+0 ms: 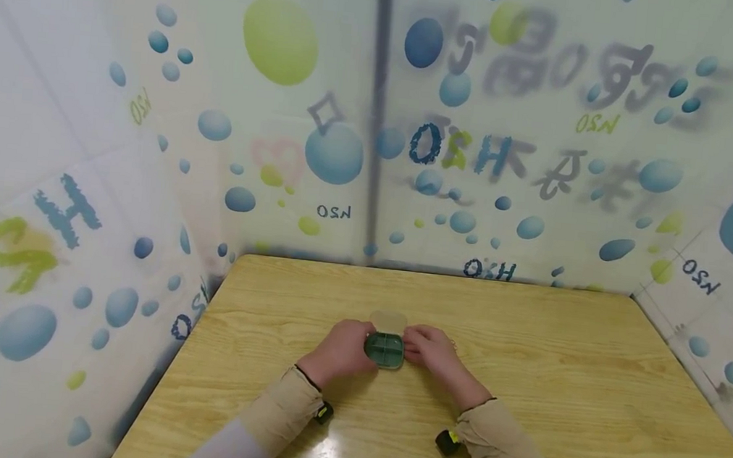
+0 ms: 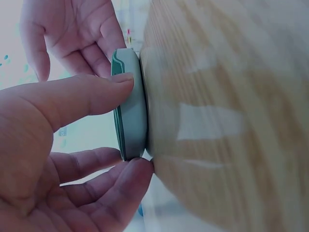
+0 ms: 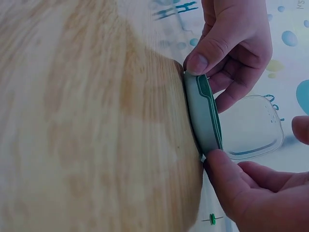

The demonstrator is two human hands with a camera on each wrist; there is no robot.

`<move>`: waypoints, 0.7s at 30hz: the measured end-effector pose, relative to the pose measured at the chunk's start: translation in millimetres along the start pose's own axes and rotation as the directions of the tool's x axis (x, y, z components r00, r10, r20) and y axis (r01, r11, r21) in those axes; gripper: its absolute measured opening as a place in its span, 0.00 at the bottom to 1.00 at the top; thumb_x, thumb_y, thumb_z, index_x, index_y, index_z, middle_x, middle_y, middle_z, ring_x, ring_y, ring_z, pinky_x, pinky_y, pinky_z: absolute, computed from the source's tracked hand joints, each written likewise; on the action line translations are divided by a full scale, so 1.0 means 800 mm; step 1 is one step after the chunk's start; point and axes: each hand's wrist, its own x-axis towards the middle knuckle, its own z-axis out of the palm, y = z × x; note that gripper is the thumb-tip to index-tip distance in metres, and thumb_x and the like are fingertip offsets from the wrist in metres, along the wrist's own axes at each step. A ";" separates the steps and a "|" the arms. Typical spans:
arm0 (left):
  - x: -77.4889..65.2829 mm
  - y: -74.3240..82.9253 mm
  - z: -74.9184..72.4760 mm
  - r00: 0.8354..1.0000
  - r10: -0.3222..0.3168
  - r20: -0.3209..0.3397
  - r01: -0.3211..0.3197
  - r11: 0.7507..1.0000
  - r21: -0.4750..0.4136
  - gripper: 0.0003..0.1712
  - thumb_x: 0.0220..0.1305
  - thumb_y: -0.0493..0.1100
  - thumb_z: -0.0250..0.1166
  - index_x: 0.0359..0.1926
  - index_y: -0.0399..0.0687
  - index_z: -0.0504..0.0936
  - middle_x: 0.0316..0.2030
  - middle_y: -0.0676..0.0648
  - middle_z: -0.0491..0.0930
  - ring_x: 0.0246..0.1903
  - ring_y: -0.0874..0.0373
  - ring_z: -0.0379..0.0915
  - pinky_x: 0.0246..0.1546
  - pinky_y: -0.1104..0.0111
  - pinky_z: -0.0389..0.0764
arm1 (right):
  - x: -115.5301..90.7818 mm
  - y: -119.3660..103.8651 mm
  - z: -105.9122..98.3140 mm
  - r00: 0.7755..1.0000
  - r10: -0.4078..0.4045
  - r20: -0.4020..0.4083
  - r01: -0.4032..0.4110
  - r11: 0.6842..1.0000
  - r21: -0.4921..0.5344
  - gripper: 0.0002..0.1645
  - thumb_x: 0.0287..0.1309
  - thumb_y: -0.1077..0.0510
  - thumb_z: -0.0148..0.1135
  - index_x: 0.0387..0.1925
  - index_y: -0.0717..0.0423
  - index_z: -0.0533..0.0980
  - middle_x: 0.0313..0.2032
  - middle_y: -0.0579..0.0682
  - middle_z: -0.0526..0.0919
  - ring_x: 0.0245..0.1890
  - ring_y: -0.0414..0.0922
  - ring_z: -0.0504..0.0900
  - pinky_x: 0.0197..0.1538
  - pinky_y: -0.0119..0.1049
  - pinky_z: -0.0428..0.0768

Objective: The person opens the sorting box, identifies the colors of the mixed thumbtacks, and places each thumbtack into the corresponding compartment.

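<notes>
A small green pill box [image 1: 385, 351] with several compartments sits on the wooden table, its clear lid [image 3: 253, 128] raised at the far side. From the left, my left hand [image 1: 344, 351] holds the box, thumb along its near wall and fingers at the side. My right hand [image 1: 435, 353] is at the box's right side. In the right wrist view, a fingertip of that hand touches the end of the box, while its thumb stays apart. The pale outer wall of the box [image 2: 133, 113] shows in the left wrist view. No contents can be made out inside the compartments.
The wooden table [image 1: 556, 376] spreads around both hands. Printed curtains [image 1: 539, 200] with bubbles and lettering hang behind it and along both sides. Dark wrist devices [image 1: 448, 443] are strapped over tan wrist wraps [image 1: 501, 444].
</notes>
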 end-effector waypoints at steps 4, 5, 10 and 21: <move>0.000 -0.004 0.000 1.000 -0.018 -0.003 0.018 1.000 -0.009 0.22 0.44 0.40 0.81 0.43 0.42 0.86 0.34 0.49 0.85 0.32 0.59 0.75 0.38 0.65 0.78 | -0.001 0.000 0.001 1.000 -0.006 0.027 0.006 1.000 0.008 0.30 0.82 0.57 0.51 0.71 0.78 0.67 0.65 0.75 0.77 0.64 0.63 0.82 0.63 0.49 0.85; 0.000 -0.004 0.000 1.000 -0.023 -0.001 0.023 1.000 -0.016 0.22 0.44 0.40 0.81 0.44 0.42 0.86 0.34 0.49 0.85 0.32 0.59 0.75 0.38 0.65 0.79 | -0.001 0.000 0.000 0.999 -0.009 0.031 0.009 1.000 0.008 0.30 0.82 0.57 0.51 0.72 0.77 0.66 0.65 0.75 0.77 0.65 0.64 0.82 0.63 0.49 0.85; 0.000 -0.003 -0.002 1.000 -0.025 -0.006 0.025 0.999 -0.030 0.22 0.43 0.39 0.81 0.42 0.42 0.86 0.33 0.49 0.85 0.30 0.59 0.74 0.36 0.65 0.78 | -0.005 -0.004 -0.007 1.000 -0.023 0.020 0.023 0.999 -0.034 0.30 0.80 0.60 0.52 0.72 0.77 0.66 0.64 0.75 0.78 0.58 0.62 0.87 0.58 0.49 0.87; 0.000 -0.006 -0.003 1.000 -0.010 0.013 0.010 1.000 -0.010 0.30 0.46 0.44 0.84 0.51 0.39 0.86 0.40 0.45 0.88 0.36 0.56 0.80 0.41 0.63 0.82 | -0.002 -0.017 -0.049 0.999 -0.004 -0.044 0.003 1.000 -0.013 0.27 0.79 0.61 0.53 0.70 0.74 0.69 0.59 0.74 0.80 0.42 0.49 0.90 0.47 0.39 0.90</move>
